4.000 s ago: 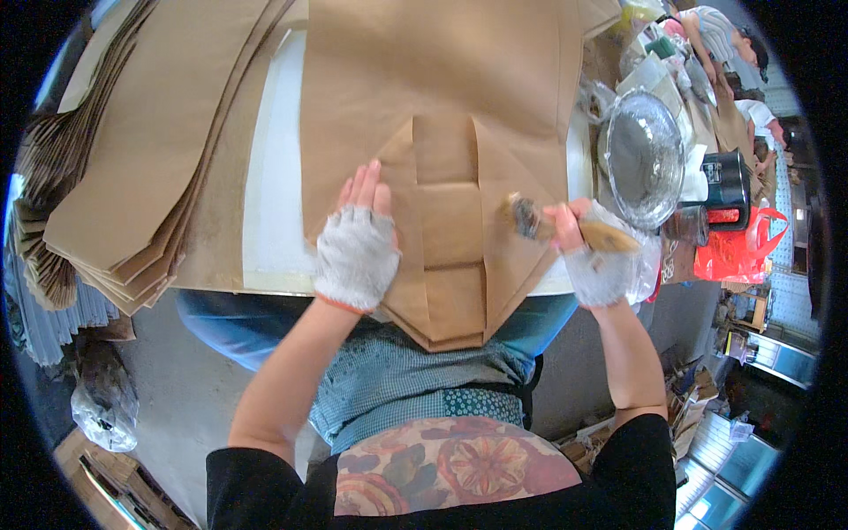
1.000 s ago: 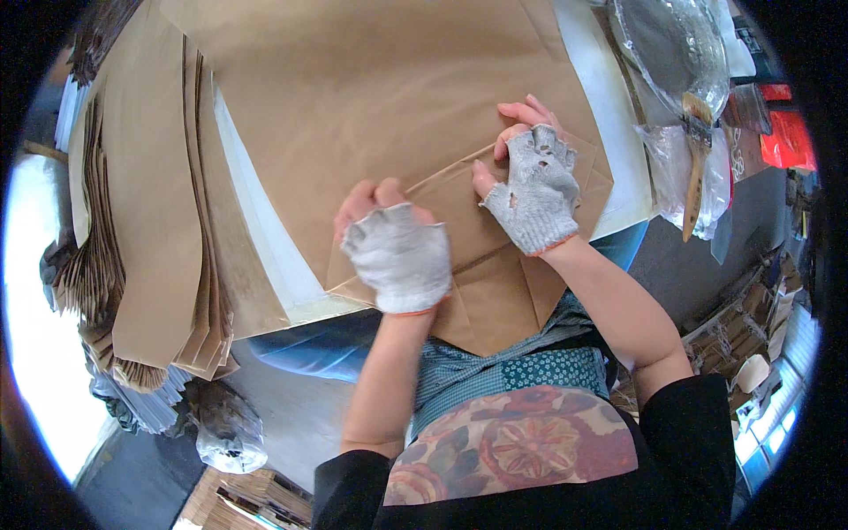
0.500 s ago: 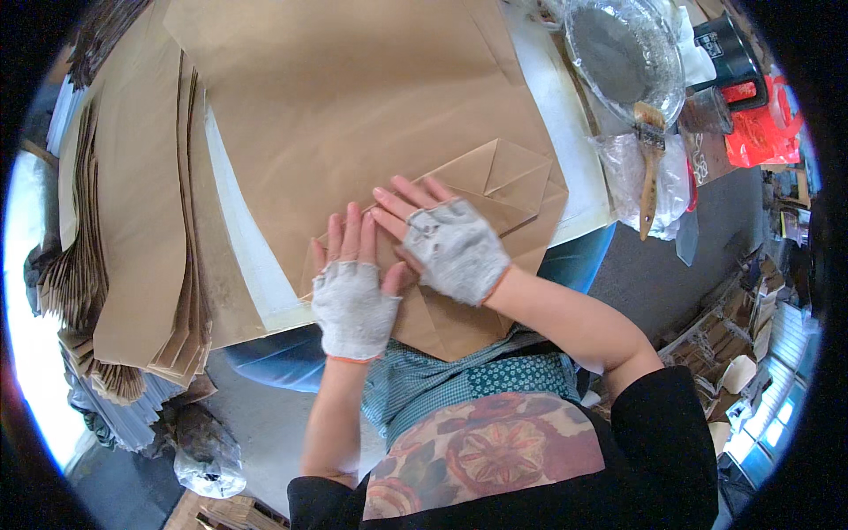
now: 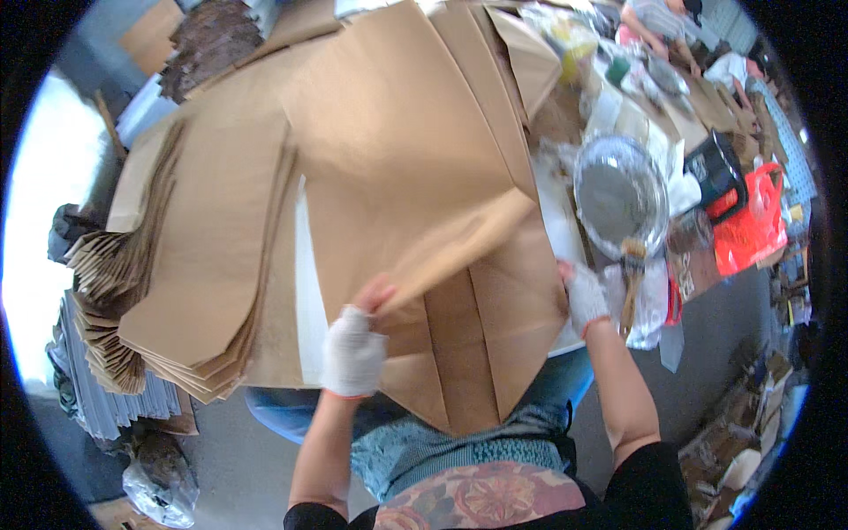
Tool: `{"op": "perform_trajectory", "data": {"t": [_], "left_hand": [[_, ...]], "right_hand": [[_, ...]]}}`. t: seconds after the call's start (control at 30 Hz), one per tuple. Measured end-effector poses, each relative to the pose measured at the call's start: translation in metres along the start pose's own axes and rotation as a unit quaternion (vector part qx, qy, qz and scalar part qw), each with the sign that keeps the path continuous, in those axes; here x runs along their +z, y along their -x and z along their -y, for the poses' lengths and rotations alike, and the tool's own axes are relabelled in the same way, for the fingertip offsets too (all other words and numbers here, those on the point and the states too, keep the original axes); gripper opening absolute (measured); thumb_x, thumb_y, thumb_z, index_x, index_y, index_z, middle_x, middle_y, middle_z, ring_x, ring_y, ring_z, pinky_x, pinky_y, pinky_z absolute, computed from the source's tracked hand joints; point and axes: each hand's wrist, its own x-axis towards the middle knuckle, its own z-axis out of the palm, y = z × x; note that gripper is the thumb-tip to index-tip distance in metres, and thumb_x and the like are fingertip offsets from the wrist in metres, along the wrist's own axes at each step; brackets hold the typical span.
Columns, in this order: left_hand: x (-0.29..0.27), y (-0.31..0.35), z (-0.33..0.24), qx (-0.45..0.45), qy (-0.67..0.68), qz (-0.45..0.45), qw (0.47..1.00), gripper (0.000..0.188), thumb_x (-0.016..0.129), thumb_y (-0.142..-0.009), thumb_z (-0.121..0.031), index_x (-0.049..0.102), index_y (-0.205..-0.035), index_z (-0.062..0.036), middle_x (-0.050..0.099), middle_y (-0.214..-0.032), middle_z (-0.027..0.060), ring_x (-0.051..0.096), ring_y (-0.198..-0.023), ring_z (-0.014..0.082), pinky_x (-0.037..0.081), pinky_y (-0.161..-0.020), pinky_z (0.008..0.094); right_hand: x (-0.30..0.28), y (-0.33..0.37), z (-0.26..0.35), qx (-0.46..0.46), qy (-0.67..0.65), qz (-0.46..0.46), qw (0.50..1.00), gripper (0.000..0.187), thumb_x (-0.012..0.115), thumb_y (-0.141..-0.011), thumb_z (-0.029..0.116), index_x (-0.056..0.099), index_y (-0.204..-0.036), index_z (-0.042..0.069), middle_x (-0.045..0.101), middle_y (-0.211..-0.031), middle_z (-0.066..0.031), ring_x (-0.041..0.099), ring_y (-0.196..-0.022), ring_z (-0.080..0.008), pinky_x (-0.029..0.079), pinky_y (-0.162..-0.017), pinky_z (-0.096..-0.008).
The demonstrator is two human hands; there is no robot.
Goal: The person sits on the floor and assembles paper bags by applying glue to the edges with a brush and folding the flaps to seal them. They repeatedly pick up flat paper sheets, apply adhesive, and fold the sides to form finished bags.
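Observation:
A large brown kraft paper bag (image 4: 389, 124) lies in front of me, its bottom end folded toward my lap. My left hand (image 4: 353, 353), in a white fingerless glove, pinches the near-left end of a lifted, folded strip of the paper (image 4: 464, 234) that slants across the bag. At the bag's right edge my right hand (image 4: 585, 299), gloved the same way, has its bent fingers on the paper, partly hidden and slightly blurred. Below the strip, a darker centre panel (image 4: 464, 353) runs down to the near end. More brown paper lies under the bag.
On the left lie fanned stacks of brown paper bags (image 4: 208, 247). To the right are a plastic-wrapped basin of grey paste (image 4: 618, 199), a brush (image 4: 631, 296), a black mug (image 4: 715, 177) and a red plastic bag (image 4: 751, 225). Other people (image 4: 658, 26) sit at the far right.
My hands, earlier pressed flat together on the folded end, have moved apart to its two sides. The paper strip now stands lifted, and the view has shifted to take in more of the far table.

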Motion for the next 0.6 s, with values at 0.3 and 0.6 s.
{"op": "perform_trajectory", "data": {"t": [0.3,0.6], "left_hand": [[-0.183,-0.042,0.031,-0.067,0.403,-0.487,0.772,0.032,0.066,-0.094,-0.018,0.057,-0.122,-0.0069,0.063,-0.111,0.0053,0.056,-0.107,0.0186,0.046,-0.093,0.0363],[-0.249,0.021,0.12,-0.287,0.068,-0.61,0.736,0.033,0.054,-0.097,-0.031,0.055,-0.114,-0.0031,0.062,-0.102,0.0132,0.058,-0.09,0.0248,0.045,-0.083,0.0389]], "right_hand": [[0.029,0.025,-0.018,-0.194,0.199,-0.2,0.939,0.033,0.061,-0.094,0.02,0.059,-0.118,-0.002,0.065,-0.104,-0.0158,0.06,-0.098,-0.0269,0.046,-0.088,-0.0381],[0.028,0.041,0.01,-0.414,0.367,-0.056,0.831,0.049,0.062,-0.091,0.006,0.049,-0.138,0.001,0.057,-0.128,-0.0175,0.053,-0.12,-0.0287,0.041,-0.103,-0.0402]]}}
